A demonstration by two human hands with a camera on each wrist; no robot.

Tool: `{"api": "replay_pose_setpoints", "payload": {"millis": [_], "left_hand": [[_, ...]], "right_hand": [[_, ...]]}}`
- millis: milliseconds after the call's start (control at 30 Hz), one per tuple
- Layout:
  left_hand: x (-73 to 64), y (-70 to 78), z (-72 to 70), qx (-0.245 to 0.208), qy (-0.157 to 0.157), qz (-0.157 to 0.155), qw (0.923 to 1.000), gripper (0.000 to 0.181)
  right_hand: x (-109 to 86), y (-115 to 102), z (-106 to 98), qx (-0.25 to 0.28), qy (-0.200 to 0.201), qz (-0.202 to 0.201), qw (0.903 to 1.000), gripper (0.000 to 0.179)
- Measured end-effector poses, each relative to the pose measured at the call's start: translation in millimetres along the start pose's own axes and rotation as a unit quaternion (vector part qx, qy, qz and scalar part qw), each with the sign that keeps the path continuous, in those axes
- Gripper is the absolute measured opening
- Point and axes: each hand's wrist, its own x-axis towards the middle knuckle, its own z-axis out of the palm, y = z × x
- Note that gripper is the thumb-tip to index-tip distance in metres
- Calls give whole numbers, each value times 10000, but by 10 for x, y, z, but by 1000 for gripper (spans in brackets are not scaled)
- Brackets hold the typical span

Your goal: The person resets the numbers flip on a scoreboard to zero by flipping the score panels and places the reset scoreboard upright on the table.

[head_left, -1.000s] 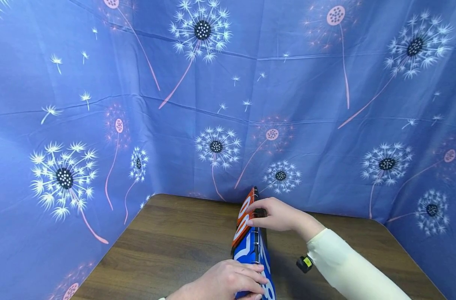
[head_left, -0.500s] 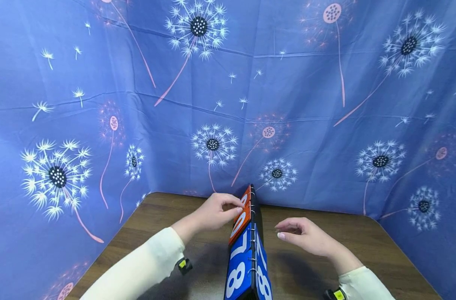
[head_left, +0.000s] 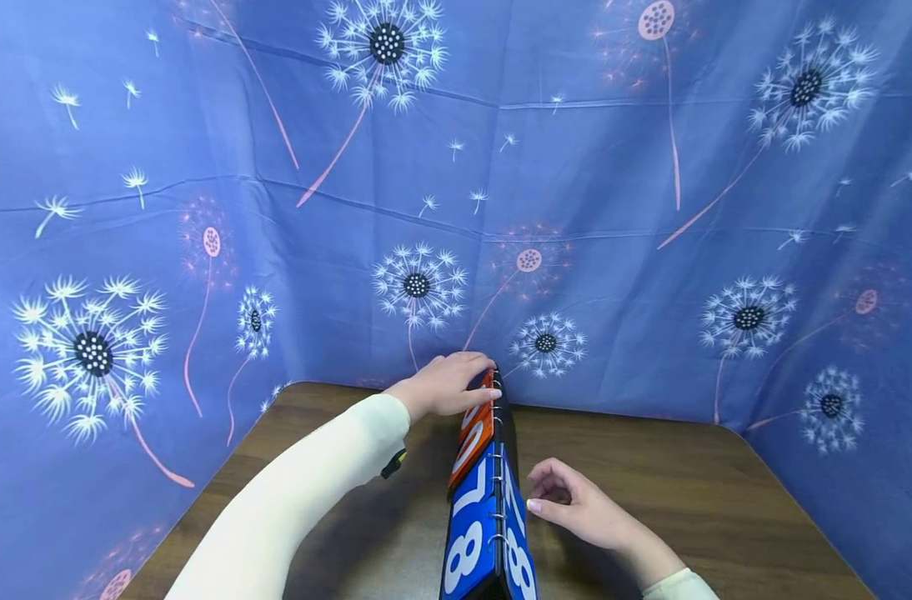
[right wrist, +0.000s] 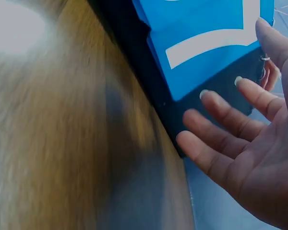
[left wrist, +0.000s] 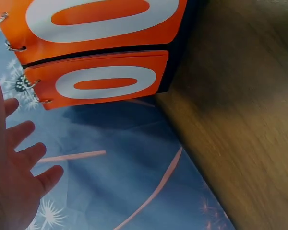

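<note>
A tent-shaped flip scoreboard (head_left: 463,546) stands lengthwise on the table, its ring-bound number cards hanging down both sides. Blue cards (right wrist: 201,72) reading 7 and 8 are nearest me; orange cards (left wrist: 105,84) with zeros hang at the far end on the left side. My left hand (head_left: 443,385) reaches over the far top edge, thumb across the rings. In the left wrist view its fingers spread beside the orange cards. My right hand (head_left: 587,508) hovers at the board's right side, fingers loosely bent and holding nothing. Black backing (right wrist: 230,72) shows behind its fingers.
The brown wooden table (head_left: 673,475) extends on both sides of the scoreboard. A blue dandelion-print cloth (head_left: 621,275) encloses the back and sides. Metal rings (head_left: 497,477) run along the scoreboard's top edge.
My right hand has left the far orange cards and moved back to the board's right side. My left hand has gone from the near blue cards to the far end.
</note>
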Motion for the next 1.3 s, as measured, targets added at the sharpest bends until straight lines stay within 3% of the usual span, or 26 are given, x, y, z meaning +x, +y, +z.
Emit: {"api": "replay_pose_setpoints", "payload": {"millis": [133, 333, 867, 1067, 1300], "left_hand": [[33, 10, 28, -188, -315, -182, 9992, 85], [27, 13, 109, -431, -624, -80, 9971, 85], [72, 1, 148, -388, -751, -195, 9962, 88], [60, 20, 154, -487, -809, -277, 9951, 88], [83, 32, 145, -395, -809, -283, 9955, 87]], "right_hand": [[50, -30, 71, 174, -32, -59, 9998, 33], [91, -29, 146, 355, -168, -28, 9992, 37], [133, 59, 229, 414, 133, 534, 9976, 40], [120, 183, 189, 917, 134, 716, 9931, 30], [117, 259, 136, 1161, 311, 843, 9892, 34]]}}
